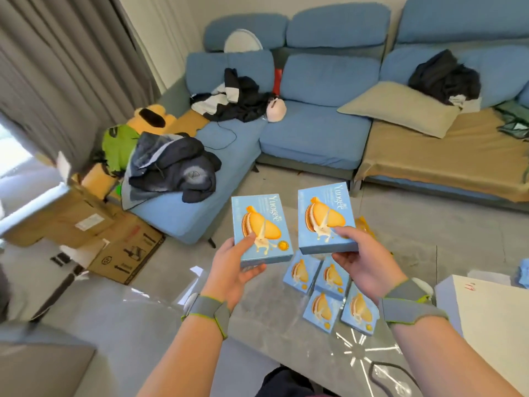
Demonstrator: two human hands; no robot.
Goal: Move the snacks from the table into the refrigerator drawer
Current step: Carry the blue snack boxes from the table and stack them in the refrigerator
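My left hand grips a light-blue snack box by its lower edge, thumb on the printed front. My right hand holds a second identical snack box the same way, just to the right. Both boxes are lifted above the glossy grey table. Several more of the same snack boxes lie flat on the table below my right hand. No refrigerator is in view.
A blue sectional sofa with dark clothes, a beige pillow and a tan blanket fills the back. Cardboard boxes lie on the floor at left. A white box stands at the table's right end.
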